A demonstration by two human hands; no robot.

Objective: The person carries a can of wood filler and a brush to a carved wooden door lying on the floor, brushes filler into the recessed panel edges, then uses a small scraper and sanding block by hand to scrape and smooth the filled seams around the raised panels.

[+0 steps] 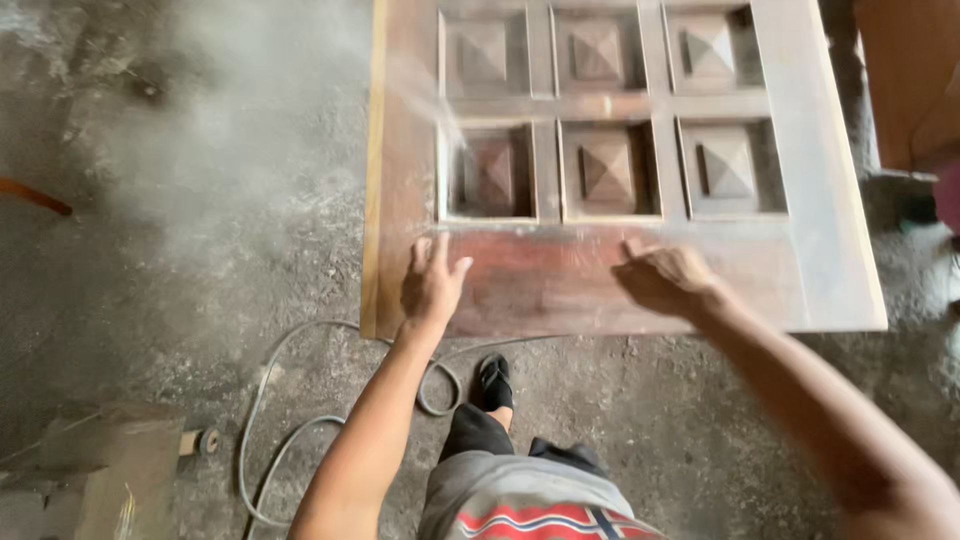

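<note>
- Both hands down on the wooden door panel [560, 280] — it lies flat on the floor right ahead of me, bottom rail under my palms.
- L hand [432, 285]: fingers spread and extended, flat on the rail near the panel's L corner, gripping nothing.
- R hand [668, 278]: looks loosely curled, knuckles up, index pointing fwd, touching the same rail further R. Bit blurred, so I can't tell if anything's tucked under it — nothing shows.
- Key relation: panel's long axis runs straight away from me, fwd of both hands; the rail I'm on runs L–R across it, from one hand to the other.
- Raised pyramid squares [607, 170] sit just beyond my fingertips — nearest row roughly btwn the two hands, 2nd row further out.
- L hand's nearer the panel's L edge; R hand's well in from the R edge, closer to the middle.
- Dust cloud [230, 130] hanging up and to the L of my L hand, over the concrete floor [150, 300].
- Grey cable [270, 400] loops on the floor behind and below the L hand, by my foot in a black sandal [494, 382].
- Cardboard box [100, 460] well back to my L.
</note>
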